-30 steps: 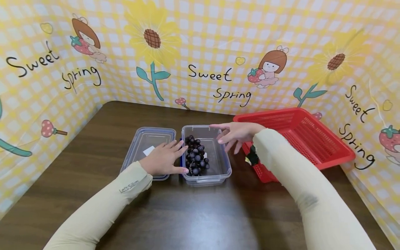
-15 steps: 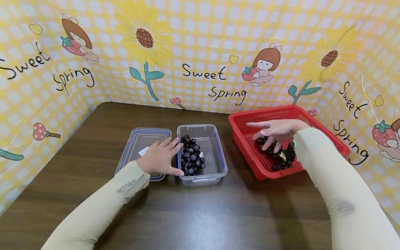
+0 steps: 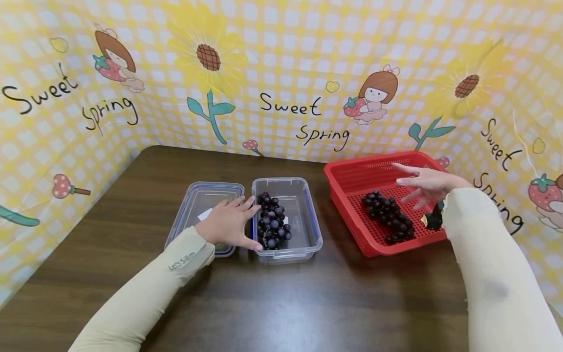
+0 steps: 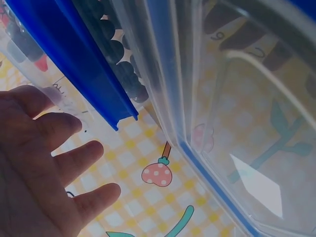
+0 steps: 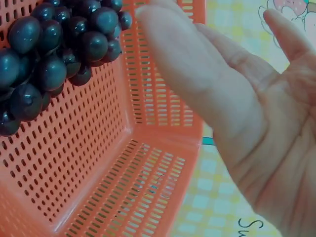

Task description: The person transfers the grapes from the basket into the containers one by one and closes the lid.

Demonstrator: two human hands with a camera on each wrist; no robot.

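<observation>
My left hand [image 3: 230, 225] spreads its fingers over the clear lid [image 3: 204, 193], fingertips and thumb right at the left rim of a clear plastic container [image 3: 300, 233]. A bunch of dark grapes [image 3: 273, 222] lies along that container's left side. In the left wrist view, the fingers stand close to the container's blue side latch [image 4: 74, 54]. Above the red basket [image 3: 349, 215] hovers my right hand [image 3: 425, 186], fingers spread and holding nothing. Another bunch of dark grapes [image 3: 387, 215] lies on the basket floor, left of this hand; the right wrist view shows it [image 5: 64, 44] close up.
A brown wooden table [image 3: 308, 303] carries everything. Behind it and along both sides hangs a yellow checked cloth [image 3: 290, 58] with printed figures. The basket stands at the back right, apart from the container. A small dark device [image 3: 434, 217] sits at my right wrist.
My right hand has moved right, from the container's right rim across to the far side of the basket, uncovering the grapes there. My left hand stays at the container's left rim.
</observation>
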